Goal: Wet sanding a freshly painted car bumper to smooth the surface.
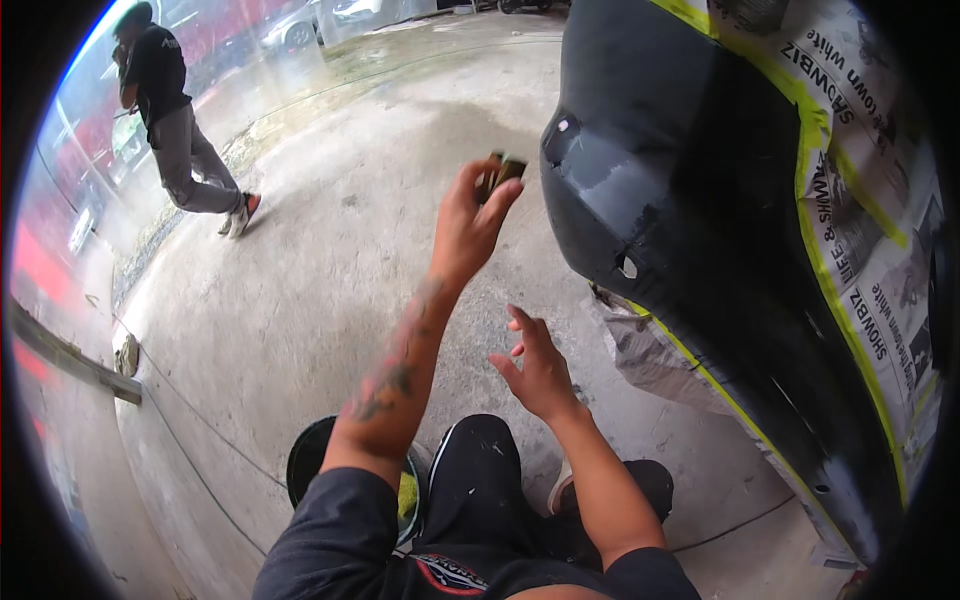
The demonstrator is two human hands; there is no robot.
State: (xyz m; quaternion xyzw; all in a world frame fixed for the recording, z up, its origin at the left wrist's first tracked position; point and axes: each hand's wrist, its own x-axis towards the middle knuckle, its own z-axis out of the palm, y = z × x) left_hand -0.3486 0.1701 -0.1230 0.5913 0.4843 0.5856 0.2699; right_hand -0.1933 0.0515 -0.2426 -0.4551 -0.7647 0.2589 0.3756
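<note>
My left hand (468,222) is raised ahead of me, with its fingers and thumb closed round a small dark block (510,170). The block has a brownish side and could be folded sandpaper or a sanding block; I cannot tell which. Just right of it, with a gap between, stands a car's bumper (690,200) in dark grey and black, with lighter scuffed patches and small holes. Lower and nearer to me, my right hand (538,368) hangs in the air left of the bumper. Its fingers are apart and nothing is in them.
Yellow masking tape (815,190) and newspaper (870,290) border the bumper. By my left leg stands a dark bucket (308,455) with a yellow-green sponge (407,495). Thin cables cross the concrete floor (270,290). A person (175,120) is at the far left.
</note>
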